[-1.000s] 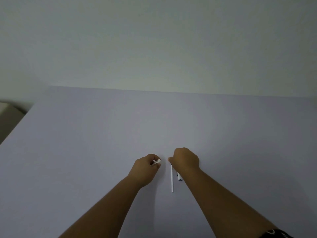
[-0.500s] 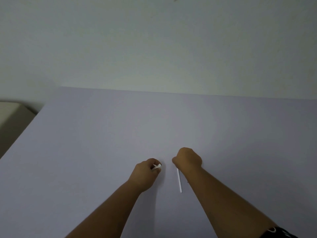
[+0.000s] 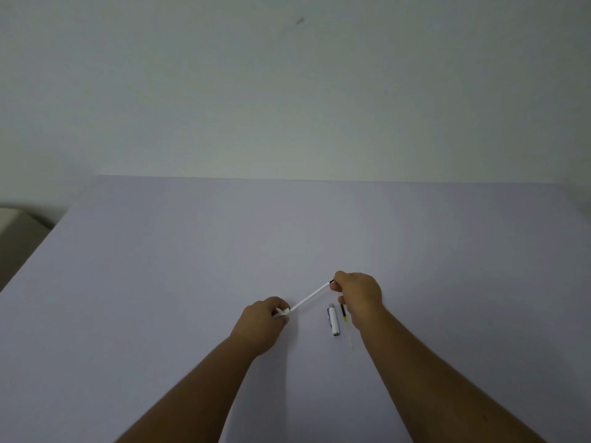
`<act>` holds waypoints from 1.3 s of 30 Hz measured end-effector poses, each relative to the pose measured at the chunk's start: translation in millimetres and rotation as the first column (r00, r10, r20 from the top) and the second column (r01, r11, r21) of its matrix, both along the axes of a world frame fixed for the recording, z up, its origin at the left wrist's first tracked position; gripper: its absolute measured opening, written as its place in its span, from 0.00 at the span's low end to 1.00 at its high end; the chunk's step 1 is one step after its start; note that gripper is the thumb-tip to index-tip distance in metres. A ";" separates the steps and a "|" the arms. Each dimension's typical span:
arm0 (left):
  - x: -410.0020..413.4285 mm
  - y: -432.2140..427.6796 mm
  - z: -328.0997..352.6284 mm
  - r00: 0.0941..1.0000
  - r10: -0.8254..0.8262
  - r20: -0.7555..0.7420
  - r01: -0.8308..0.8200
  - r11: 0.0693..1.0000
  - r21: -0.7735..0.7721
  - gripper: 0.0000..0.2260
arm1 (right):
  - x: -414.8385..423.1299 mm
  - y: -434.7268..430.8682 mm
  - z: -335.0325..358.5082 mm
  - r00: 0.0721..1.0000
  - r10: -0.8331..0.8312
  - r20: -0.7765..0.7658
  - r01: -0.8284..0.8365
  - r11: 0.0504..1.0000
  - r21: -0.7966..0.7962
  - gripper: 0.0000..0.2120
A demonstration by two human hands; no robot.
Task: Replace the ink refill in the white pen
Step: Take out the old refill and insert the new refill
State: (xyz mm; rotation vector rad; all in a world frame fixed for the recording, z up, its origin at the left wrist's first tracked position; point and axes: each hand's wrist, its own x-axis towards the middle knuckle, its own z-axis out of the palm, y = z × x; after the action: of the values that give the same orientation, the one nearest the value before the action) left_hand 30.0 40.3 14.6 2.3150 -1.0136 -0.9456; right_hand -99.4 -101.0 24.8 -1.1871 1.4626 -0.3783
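A thin white refill [image 3: 309, 297] with a dark far end hangs slanted above the table, spanning my two hands. My right hand [image 3: 358, 293] pinches its upper dark end. My left hand [image 3: 263, 324] is closed on a small white pen piece [image 3: 282, 313], and the refill's lower end meets that piece. On the table just left of my right wrist lies a short white pen part [image 3: 333, 320] with a dark tip and clip. Beside it lies another thin refill [image 3: 344, 316], dark and yellow, partly hidden by my right hand.
The pale lilac table [image 3: 192, 282] runs back to a plain wall. Its left edge slants down the left side, with a beige object [image 3: 9, 219] and the floor beyond it.
My right hand lifted the white refill off the table and swung its lower end to the piece in my left hand. The short pen part and second refill now show beside my right wrist.
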 end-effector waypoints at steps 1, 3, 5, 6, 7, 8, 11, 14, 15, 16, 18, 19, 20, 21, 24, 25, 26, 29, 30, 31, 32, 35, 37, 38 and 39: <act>-2.1 -0.8 1.2 1.000 0.002 -0.005 -0.002 1.000 -0.010 0.08 | -2.7 0.6 0.5 1.000 -0.011 0.007 0.011 1.000 0.010 0.12; -6.8 -2.7 3.9 1.000 0.005 -0.020 -0.006 0.999 -0.031 0.08 | -7.8 1.5 1.8 0.999 -0.027 0.019 0.026 0.999 0.036 0.12; -11.4 -4.4 7.0 0.999 0.018 -0.040 -0.020 0.998 -0.056 0.06 | -11.2 2.9 2.1 0.999 -0.032 0.039 0.029 0.997 0.068 0.11; -13.6 -5.4 8.9 0.998 0.029 -0.054 -0.033 0.997 -0.069 0.05 | -12.0 3.9 2.3 0.999 -0.026 0.047 0.022 0.996 0.087 0.10; -15.9 -6.4 11.1 0.997 0.038 -0.066 -0.043 0.996 -0.079 0.04 | -12.5 5.1 3.0 0.998 -0.018 0.054 0.012 0.994 0.110 0.10; -18.1 -7.9 13.5 0.997 0.041 -0.072 -0.047 0.995 -0.087 0.04 | -12.3 7.0 4.7 0.998 -0.004 0.058 -0.004 0.991 0.137 0.08; -24.9 -13.0 22.0 0.997 0.038 -0.068 -0.045 0.993 -0.110 0.05 | -11.5 13.9 12.2 0.996 0.082 0.030 -0.086 0.978 0.188 0.05; -30.2 -17.2 31.9 0.999 0.038 -0.030 -0.041 0.992 -0.115 0.07 | -14.2 16.6 21.2 0.992 0.119 0.052 -0.126 0.976 0.176 0.04; -31.5 -17.6 35.0 0.999 0.040 -0.029 -0.043 0.992 -0.121 0.07 | -16.3 16.4 24.2 0.989 0.128 0.069 -0.138 0.977 0.165 0.04; -32.6 -17.3 37.8 0.999 0.042 -0.033 -0.046 0.991 -0.129 0.07 | -18.8 15.9 27.7 0.986 0.145 0.077 -0.156 0.976 0.155 0.03; -35.2 -16.1 42.6 0.998 0.045 -0.042 -0.051 0.988 -0.143 0.06 | -24.0 15.6 34.2 0.980 0.184 0.077 -0.193 0.972 0.136 0.03; -36.4 -15.4 45.0 0.998 0.048 -0.041 -0.053 0.988 -0.144 0.05 | -26.1 15.8 37.3 0.976 0.203 0.078 -0.212 0.969 0.128 0.03; -37.9 -14.9 47.4 0.998 0.051 -0.029 -0.054 0.989 -0.140 0.04 | -28.5 16.4 40.3 0.972 0.223 0.080 -0.231 0.965 0.123 0.02; -39.3 -14.5 49.7 0.999 0.053 -0.008 -0.053 0.990 -0.130 0.04 | -31.0 17.4 43.1 0.967 0.240 0.090 -0.250 0.960 0.126 0.02; -42.6 -14.3 57.4 0.997 0.060 0.047 -0.055 0.993 -0.109 0.06 | -37.6 19.4 50.2 0.961 0.214 0.175 -0.244 0.954 0.176 0.03; -43.3 -14.0 60.1 0.997 0.064 0.050 -0.058 0.992 -0.111 0.06 | -38.8 19.3 52.4 0.960 0.152 0.234 -0.201 0.958 0.206 0.03; -44.0 -13.3 62.6 0.997 0.067 0.048 -0.061 0.991 -0.115 0.06 | -39.3 18.8 55.0 0.952 0.068 0.299 -0.144 0.960 0.240 0.03; -46.3 -10.3 68.6 0.998 0.066 0.022 -0.062 0.989 -0.133 0.06 | -42.7 14.3 62.1 0.889 -0.111 0.444 -0.021 0.959 0.283 0.07; -47.3 -9.2 69.9 0.998 0.063 0.016 -0.060 0.988 -0.140 0.06 | -44.6 13.2 63.7 0.869 -0.114 0.481 -0.023 0.962 0.271 0.07; -48.2 -8.3 71.1 0.998 0.059 0.012 -0.056 0.988 -0.147 0.06 | -46.8 12.7 65.2 0.848 -0.098 0.521 -0.041 0.967 0.250 0.07; -49.5 -7.6 72.6 0.998 0.057 0.003 -0.056 0.986 -0.156 0.06 | -49.2 12.5 65.9 0.827 -0.075 0.558 -0.063 0.972 0.225 0.07; -53.3 -5.9 76.8 0.997 0.066 -0.037 -0.071 0.981 -0.182 0.06 | -55.6 10.7 62.2 0.798 -0.014 0.603 -0.105 0.981 0.163 0.07; -55.4 -5.4 79.4 0.997 0.071 -0.040 -0.078 0.978 -0.193 0.07 | -57.3 10.8 60.1 0.792 0.020 0.611 -0.131 0.982 0.139 0.07; -56.3 -5.2 80.5 0.996 0.073 -0.041 -0.079 0.977 -0.199 0.07 | -57.6 11.0 59.2 0.785 0.029 0.619 -0.142 0.981 0.133 0.08; -57.3 -5.3 81.3 0.997 0.071 -0.042 -0.078 0.975 -0.206 0.07 | -58.0 11.4 58.3 0.778 0.036 0.627 -0.148 0.981 0.127 0.08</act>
State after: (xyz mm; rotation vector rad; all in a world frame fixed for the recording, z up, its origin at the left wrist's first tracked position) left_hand -27.2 35.0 95.9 2.1414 -0.9562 -0.8060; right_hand -157.4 -89.6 83.1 -0.8690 0.8301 -0.5099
